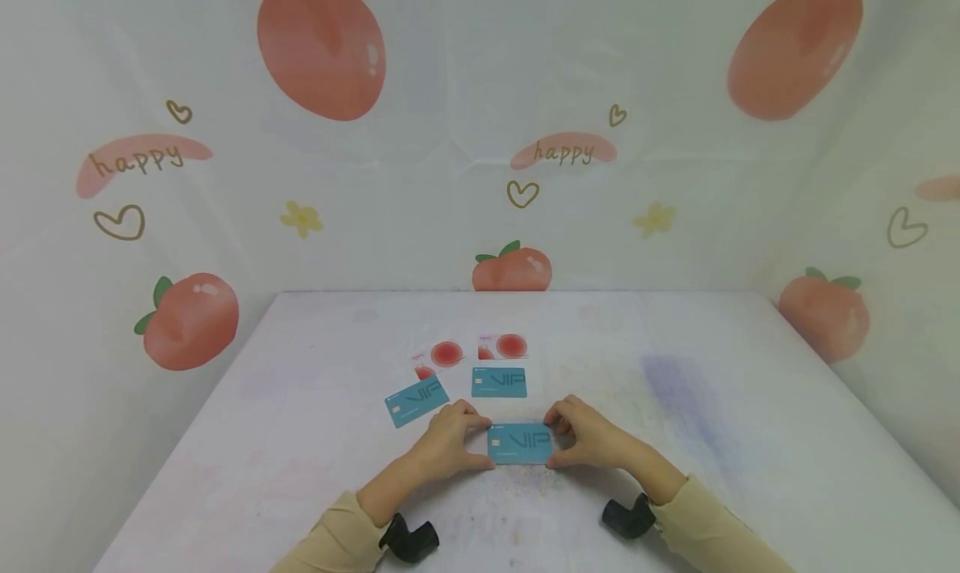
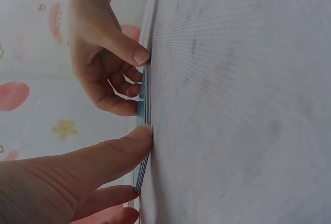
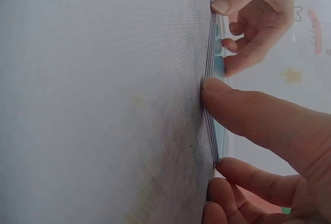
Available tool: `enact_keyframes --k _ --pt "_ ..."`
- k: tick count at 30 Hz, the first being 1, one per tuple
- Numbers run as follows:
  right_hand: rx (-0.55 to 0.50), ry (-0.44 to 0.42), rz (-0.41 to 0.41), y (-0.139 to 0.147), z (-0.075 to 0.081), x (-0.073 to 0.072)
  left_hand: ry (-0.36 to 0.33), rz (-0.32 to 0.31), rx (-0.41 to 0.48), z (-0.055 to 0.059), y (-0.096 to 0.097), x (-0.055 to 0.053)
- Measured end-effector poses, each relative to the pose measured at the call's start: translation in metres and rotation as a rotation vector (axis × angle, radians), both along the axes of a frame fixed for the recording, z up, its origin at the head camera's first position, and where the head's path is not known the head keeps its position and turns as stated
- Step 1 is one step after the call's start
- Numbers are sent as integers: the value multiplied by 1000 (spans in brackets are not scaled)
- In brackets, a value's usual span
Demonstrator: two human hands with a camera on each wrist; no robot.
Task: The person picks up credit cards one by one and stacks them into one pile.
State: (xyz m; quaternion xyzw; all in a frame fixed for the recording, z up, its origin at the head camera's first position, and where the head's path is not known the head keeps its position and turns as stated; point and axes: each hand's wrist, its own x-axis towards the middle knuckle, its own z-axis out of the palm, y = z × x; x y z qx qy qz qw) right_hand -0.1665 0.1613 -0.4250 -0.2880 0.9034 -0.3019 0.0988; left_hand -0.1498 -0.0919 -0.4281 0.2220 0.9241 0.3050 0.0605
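A stack of blue VIP cards (image 1: 519, 444) lies close over the table in front of the person, its layered edges (image 3: 209, 63) showing in the right wrist view. At its left end, the left hand (image 1: 448, 444) pinches the stack with thumb at the near corner and index finger at the far one. The right hand (image 1: 592, 437) grips the right end the same way, its other fingers curled. Just beyond lie a straight blue VIP card (image 1: 498, 382) and a tilted blue VIP card (image 1: 417, 401).
Behind the blue cards lie two red-and-white cards, one tilted (image 1: 447, 354) and one straight (image 1: 512, 346). A white table (image 1: 300, 473) spreads around, enclosed by a fruit-printed curtain (image 1: 450, 181). Black wrist devices (image 1: 411, 540) sit under both sleeves.
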Motion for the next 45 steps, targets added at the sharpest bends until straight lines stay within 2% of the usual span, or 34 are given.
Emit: enact_keyframes --k 21,27,31,36,45 --pt "-35 -58 5 2 4 -2 5 -18 35 -1 -7 -2" --pt "-44 -95 -5 1 7 -8 -28 -7 51 4 -10 -6" --pt "-24 -130 -37 0 8 -16 -48 5 56 8 -13 -10" --pt "-18 -110 -41 1 8 -27 -81 31 84 12 -17 -18" --pt "-18 -106 -61 -2 9 -44 -68 117 128 22 -23 -36"
